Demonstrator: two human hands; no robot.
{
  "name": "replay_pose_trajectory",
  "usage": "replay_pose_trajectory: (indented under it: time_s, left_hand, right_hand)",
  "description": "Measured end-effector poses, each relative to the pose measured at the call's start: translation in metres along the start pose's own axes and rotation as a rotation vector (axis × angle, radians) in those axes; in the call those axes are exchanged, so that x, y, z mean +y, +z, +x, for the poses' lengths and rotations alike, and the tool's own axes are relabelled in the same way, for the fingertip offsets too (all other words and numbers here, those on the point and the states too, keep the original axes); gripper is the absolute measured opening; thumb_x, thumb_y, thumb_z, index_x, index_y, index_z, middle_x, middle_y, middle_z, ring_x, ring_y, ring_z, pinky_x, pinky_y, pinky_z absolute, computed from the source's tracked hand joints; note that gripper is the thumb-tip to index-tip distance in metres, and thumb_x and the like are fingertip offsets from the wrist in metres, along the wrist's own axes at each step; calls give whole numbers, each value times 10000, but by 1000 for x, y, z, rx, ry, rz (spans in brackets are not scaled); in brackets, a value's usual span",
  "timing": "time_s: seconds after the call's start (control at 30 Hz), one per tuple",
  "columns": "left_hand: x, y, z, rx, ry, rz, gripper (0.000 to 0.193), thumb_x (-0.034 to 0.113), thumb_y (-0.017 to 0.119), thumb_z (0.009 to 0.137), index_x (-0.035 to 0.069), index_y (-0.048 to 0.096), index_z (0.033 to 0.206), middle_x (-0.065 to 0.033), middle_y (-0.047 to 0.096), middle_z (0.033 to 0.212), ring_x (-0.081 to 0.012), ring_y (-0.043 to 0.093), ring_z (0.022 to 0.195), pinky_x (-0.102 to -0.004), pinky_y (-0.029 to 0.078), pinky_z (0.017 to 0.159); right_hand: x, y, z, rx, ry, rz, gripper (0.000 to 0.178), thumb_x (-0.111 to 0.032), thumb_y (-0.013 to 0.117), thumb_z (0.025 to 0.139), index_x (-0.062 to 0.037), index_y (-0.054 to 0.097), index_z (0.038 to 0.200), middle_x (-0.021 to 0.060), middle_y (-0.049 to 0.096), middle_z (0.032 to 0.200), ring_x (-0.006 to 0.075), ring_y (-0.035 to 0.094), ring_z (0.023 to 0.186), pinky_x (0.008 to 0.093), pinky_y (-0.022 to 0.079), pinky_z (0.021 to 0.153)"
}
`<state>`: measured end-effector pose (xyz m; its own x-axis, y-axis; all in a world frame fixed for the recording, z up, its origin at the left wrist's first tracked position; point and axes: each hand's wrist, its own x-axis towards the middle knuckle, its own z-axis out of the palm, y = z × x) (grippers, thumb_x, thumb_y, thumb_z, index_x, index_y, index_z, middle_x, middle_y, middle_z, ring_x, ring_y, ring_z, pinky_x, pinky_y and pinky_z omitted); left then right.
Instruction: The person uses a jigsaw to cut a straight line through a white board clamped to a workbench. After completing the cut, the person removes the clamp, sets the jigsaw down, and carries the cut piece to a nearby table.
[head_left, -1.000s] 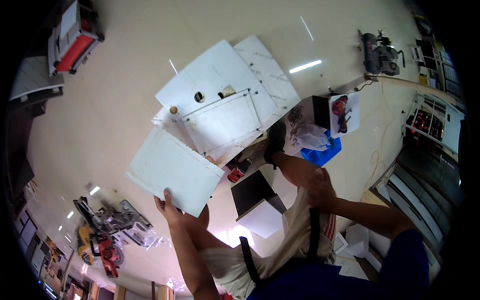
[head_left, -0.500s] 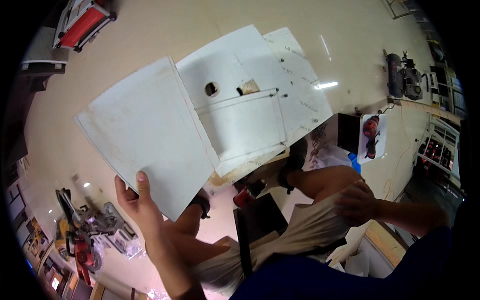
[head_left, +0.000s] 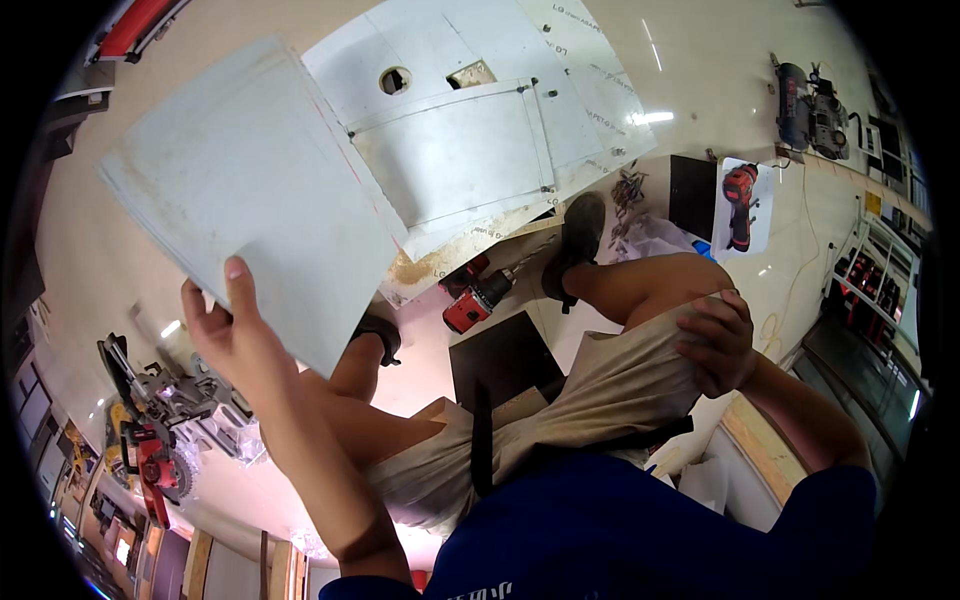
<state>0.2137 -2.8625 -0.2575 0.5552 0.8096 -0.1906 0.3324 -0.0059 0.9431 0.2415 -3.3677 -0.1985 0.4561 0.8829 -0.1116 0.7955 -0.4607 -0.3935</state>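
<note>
My left hand grips the near-left edge of a flat white panel, thumb on top and fingers curled underneath. The panel has brownish smudges and a red line along its right side. It overlaps the left part of a larger white board with printed marks on the floor. That board has a round hole, a squarish cutout and a smaller white rectangular sheet lying on it. My right hand rests on my right thigh at the hem of my beige shorts, fingers loosely bent, holding nothing.
A red and black cordless drill lies between my feet, near a dark flat piece. Screws are scattered by my right foot. Another red power tool sits on a white surface. A saw stands left, a compressor far right.
The view has tilted, so most things sit higher in it and the drill shows more. The panel in my left hand has shifted slightly left over the board. My right hand stays on my thigh.
</note>
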Motion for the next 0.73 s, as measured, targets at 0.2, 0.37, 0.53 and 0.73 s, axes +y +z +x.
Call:
replay_pose_trajectory:
  time_s: [0.2,0.37,0.53,0.73]
  left_hand:
    - [-2,7,-11,-88,-91,66,313,103,660,944,-26,575,1216,-91,698,983,-122,632,852,-245,502,768]
    - [-17,14,4,-143,-324,26,236,115,659,958,-9,563,1135,-78,690,913,-74,581,795,-192,432,701]
    - [-34,13,14,-97,-386,-14,284,186,664,965,-4,549,1141,-88,684,942,-105,602,810,-214,455,722]
    - [-69,-12,24,-84,-489,140,295,182,659,966,14,566,1190,-91,689,1018,-115,618,886,-228,485,803]
  right_hand:
    - [15,-2,-3,-115,-82,11,294,-310,512,832,-216,686,1049,65,645,1242,318,536,1216,537,289,1108]
    - [22,-27,52,-287,25,283,234,-266,574,786,-165,680,968,63,672,1159,318,606,1075,514,420,967]
    - [-27,52,123,-658,469,543,296,-252,707,789,-80,642,1021,122,649,931,287,641,916,399,508,793]
    - [-134,234,165,-1408,89,383,645,-455,794,738,-79,555,1205,123,639,1151,337,598,1135,483,499,932]
